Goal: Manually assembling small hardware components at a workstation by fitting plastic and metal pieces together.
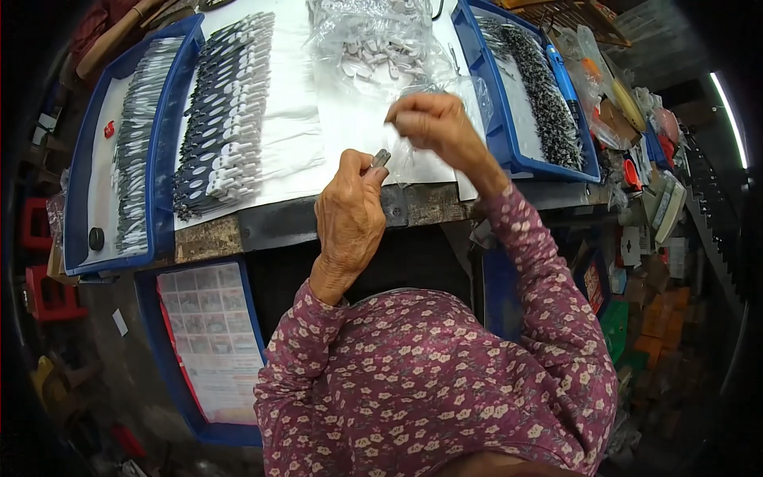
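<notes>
Slantwise, grey piece [382, 157] in left hand [350, 208], pointing forward-right

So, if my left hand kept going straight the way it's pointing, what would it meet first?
Probably the pile of pale grey pieces at the clear plastic bag, past the white sheet. Your right hand is just right of that line; heights are hard to judge.

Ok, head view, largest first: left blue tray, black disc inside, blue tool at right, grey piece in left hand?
Left blue tray
Blue tool
Unsure: black disc and grey piece look alike; the left hand partly hides the latter.
</notes>
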The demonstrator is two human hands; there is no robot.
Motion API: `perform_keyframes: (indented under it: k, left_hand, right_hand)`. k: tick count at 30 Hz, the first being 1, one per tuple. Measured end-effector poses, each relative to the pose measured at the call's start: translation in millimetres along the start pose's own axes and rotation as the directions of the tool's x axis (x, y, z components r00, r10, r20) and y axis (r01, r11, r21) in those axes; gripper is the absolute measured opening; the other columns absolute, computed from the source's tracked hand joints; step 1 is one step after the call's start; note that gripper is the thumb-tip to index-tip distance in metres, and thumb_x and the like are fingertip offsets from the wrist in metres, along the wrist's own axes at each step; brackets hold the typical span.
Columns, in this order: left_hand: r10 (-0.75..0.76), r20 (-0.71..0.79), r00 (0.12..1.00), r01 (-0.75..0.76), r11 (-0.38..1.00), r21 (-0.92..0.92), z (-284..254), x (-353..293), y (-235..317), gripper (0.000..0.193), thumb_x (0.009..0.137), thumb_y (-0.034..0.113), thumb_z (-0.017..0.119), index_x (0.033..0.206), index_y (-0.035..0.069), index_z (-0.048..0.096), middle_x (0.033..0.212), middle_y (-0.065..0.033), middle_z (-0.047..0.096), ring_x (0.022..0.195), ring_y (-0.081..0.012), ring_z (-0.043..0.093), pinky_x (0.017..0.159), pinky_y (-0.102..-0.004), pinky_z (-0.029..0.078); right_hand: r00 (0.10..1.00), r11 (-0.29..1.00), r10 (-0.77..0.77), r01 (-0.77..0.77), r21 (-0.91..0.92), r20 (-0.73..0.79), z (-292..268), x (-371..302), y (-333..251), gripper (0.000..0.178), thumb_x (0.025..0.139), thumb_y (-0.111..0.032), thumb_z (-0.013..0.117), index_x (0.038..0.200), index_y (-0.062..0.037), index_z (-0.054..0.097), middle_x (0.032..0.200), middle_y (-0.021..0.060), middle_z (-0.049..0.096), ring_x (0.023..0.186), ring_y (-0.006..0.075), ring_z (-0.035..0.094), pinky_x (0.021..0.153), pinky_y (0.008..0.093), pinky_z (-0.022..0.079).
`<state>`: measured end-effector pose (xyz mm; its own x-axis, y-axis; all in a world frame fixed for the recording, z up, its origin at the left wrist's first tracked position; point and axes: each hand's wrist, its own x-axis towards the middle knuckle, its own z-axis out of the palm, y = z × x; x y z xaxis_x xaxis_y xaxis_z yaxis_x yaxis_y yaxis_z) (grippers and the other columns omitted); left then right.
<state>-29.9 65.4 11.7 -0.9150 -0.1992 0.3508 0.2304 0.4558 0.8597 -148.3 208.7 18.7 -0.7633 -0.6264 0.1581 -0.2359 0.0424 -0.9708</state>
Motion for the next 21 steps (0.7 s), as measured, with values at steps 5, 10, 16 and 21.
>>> perform_keyframes:
  k: [5,10,16,21]
  left_hand:
    - [0.054,0.031,0.998,-0.057,0.992,0.114,-3.1,-2.4,1.7,0.01,0.083,0.007,0.052,0.084,0.001,0.045,0.065,-0.0153,0.053,0.053,-0.0317,0.054,0.048,-0.039,0.04]
    - [0.059,0.06,0.996,-0.068,0.984,0.164,-5.8,-4.7,1.3,0.011,0.083,0.009,0.053,0.084,0.001,0.045,0.065,-0.015,0.052,0.052,-0.0327,0.054,0.046,-0.0398,0.039]
    - [0.042,0.063,0.997,-0.052,0.987,0.154,-10.0,-4.0,2.0,0.011,0.083,0.009,0.053,0.084,0.001,0.045,0.066,-0.0156,0.053,0.053,-0.0337,0.054,0.047,-0.0395,0.04]
    - [0.04,0.04,0.998,-0.045,0.99,0.133,-13.1,-1.4,2.9,0.01,0.082,0.007,0.053,0.084,0.001,0.046,0.066,-0.0155,0.054,0.053,-0.0316,0.055,0.048,-0.0386,0.041]
  right_hand:
    - [0.943,0.63,-0.329,0.184,-0.755,-0.044,-39.5,56.6,28.8,0.012,0.078,-0.01,0.057,0.081,0.0013,0.059,0.068,0.0079,0.057,0.053,0.0129,0.051,0.044,0.0276,0.041]
    - [0.992,0.07,-0.121,-0.025,-0.997,-0.033,-38.4,81.3,39.1,0.012,0.069,-0.005,0.058,0.077,0.0029,0.057,0.084,0.0226,0.056,0.069,0.036,0.06,0.057,0.0404,0.048]
    - [0.977,0.057,-0.212,0.017,-0.998,0.004,-38.9,86.4,48.5,0.012,0.07,-0.008,0.059,0.073,0.0028,0.054,0.083,0.0221,0.056,0.064,0.0341,0.061,0.051,0.0391,0.047]
    - [0.937,0.238,-0.345,0.031,-0.971,-0.055,-43.2,86.9,47.8,0.012,0.075,-0.01,0.054,0.072,0.0018,0.052,0.066,0.0143,0.055,0.055,0.0256,0.058,0.048,0.0349,0.045]
